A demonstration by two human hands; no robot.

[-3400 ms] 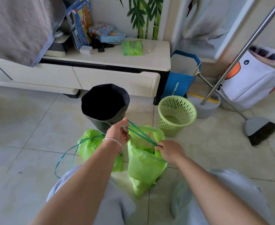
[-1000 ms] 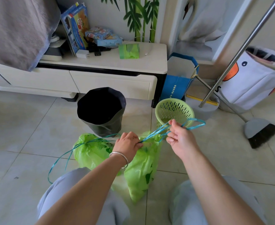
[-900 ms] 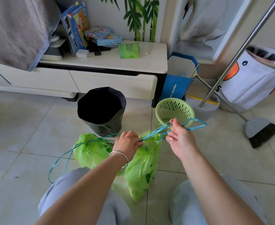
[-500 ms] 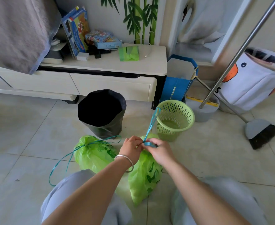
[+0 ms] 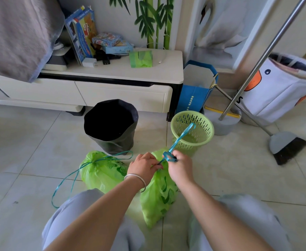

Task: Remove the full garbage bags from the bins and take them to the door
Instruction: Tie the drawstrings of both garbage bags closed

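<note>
Two full green garbage bags lie on the tiled floor in front of my knees. The left bag (image 5: 103, 173) is cinched, and its blue drawstring trails over the floor. My left hand (image 5: 144, 166) pinches the neck of the right bag (image 5: 160, 196). My right hand (image 5: 180, 167) grips that bag's blue drawstring (image 5: 182, 136), which is looped around its fingers and rises toward the green basket. Behind the bags stand a black bin (image 5: 110, 125) and a green perforated bin (image 5: 192, 132), both without a bag.
A low white cabinet (image 5: 112, 91) with boxes on top runs along the wall. A blue paper bag (image 5: 195, 91), a dustpan, a broom (image 5: 286, 145) and a white fabric hamper (image 5: 282, 87) crowd the right. Bare tiles stretch to the left.
My right hand came back from the right to the bag's neck, next to my left hand. The drawstring now loops around its fingers and stands up over the green bin.
</note>
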